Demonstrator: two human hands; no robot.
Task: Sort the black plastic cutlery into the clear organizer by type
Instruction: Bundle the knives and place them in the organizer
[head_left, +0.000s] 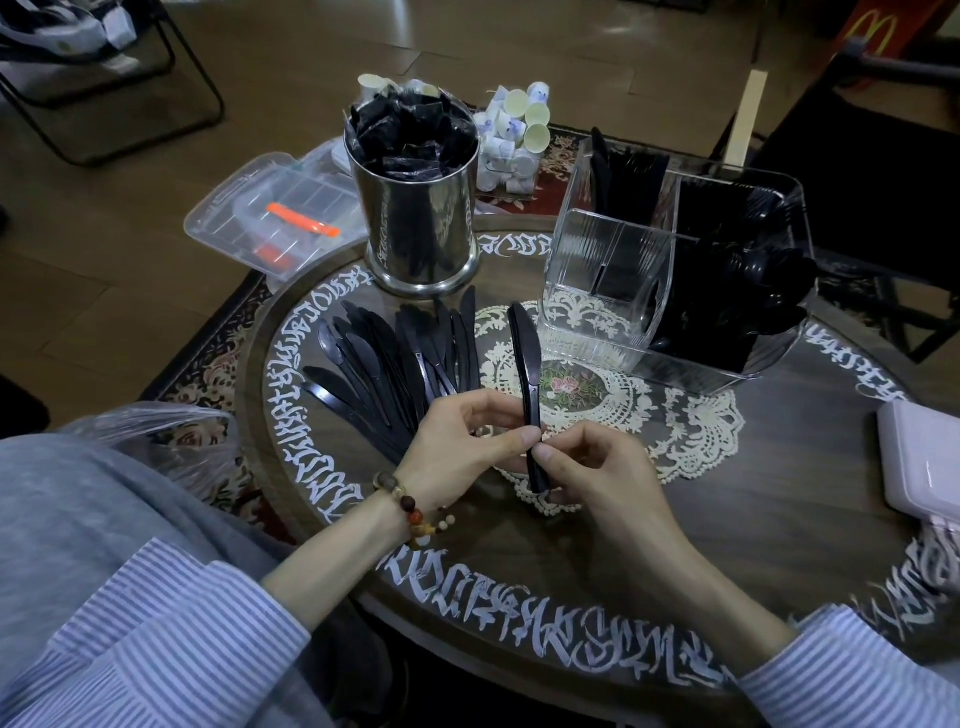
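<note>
A black plastic knife (525, 358) stands nearly upright over the lace doily, blade pointing away from me. My left hand (457, 441) pinches its handle from the left, and my right hand (592, 467) pinches the same handle from the right, lower down. A fan of several loose black knives (395, 358) lies on the table left of my hands. The clear organizer (613, 291) stands at the right back: its near left compartment looks almost empty, its back left one holds forks (623, 176), and its right part is packed with black spoons (748, 280).
A steel cylinder (423, 218) stuffed with black packets stands behind the knife pile. Beyond it are small white cups (514, 135) and a clear lidded box (270, 218) with orange items. A white device (924, 462) lies at the right edge; a plastic bag (171, 441) sits on my lap.
</note>
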